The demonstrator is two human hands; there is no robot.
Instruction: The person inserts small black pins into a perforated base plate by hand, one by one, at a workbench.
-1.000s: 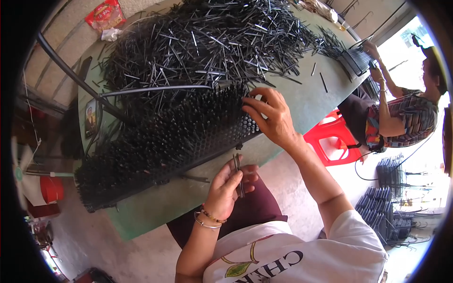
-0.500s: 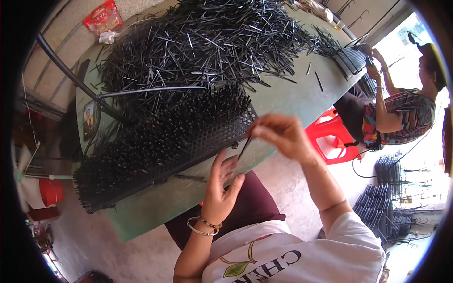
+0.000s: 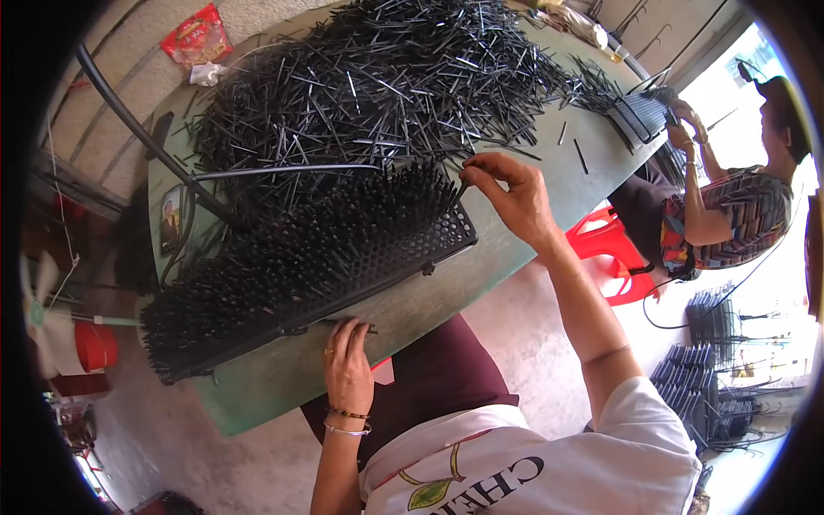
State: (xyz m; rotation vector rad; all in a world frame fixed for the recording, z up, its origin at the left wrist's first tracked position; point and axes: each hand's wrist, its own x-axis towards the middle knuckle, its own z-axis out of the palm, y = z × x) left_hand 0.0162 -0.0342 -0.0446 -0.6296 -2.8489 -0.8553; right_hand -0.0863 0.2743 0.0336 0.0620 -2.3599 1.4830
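Note:
A black perforated tray [image 3: 403,262] full of upright black sticks lies on the green table [image 3: 515,257]. My right hand [image 3: 511,197] pinches one thin black stick [image 3: 462,189] at the tray's far right corner, its tip down among the standing sticks. My left hand [image 3: 348,369] rests flat on the table at the tray's near edge, fingers touching the frame and a few sticks under them. A large heap of loose black sticks [image 3: 378,77] covers the table beyond the tray.
A long black rod [image 3: 137,129] crosses the table's left side. Another person [image 3: 730,197] sits at the right end with a second tray [image 3: 639,112]. A red plastic stool [image 3: 614,257] stands below the table edge. Stacked trays [image 3: 712,395] sit on the floor at right.
My right hand moved from near my left hand up to the tray's far right corner with a stick. My left hand dropped onto the table at the tray's near edge.

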